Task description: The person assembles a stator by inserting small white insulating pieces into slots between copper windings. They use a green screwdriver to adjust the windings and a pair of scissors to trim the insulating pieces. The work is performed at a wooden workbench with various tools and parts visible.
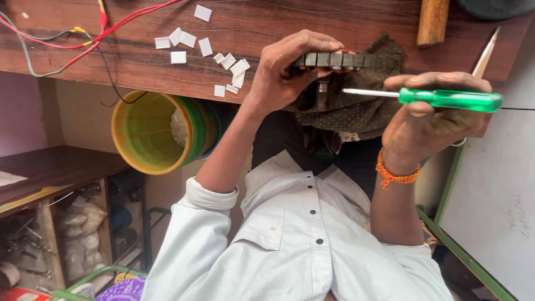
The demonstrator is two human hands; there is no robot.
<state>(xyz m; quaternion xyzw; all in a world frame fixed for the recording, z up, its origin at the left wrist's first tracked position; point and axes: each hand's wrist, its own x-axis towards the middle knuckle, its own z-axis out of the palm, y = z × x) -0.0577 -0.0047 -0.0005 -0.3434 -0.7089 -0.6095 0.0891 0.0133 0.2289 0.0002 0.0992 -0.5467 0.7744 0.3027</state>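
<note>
Green-handled screwdriver (429, 98), one, gripped in right hand (426, 125), shaft aimed at the one dark segmented block (333, 59) clasped by left hand (281, 72). Beside left hand: roughly eleven white chips (205, 47), near table edge (139, 81).

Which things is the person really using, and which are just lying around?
In use:
left hand holding the dark ribbed metal part
right hand holding the green screwdriver
dark cloth underneath

Lying about:
white bits
red wires
yellow bucket
pencil
wooden handle
</note>
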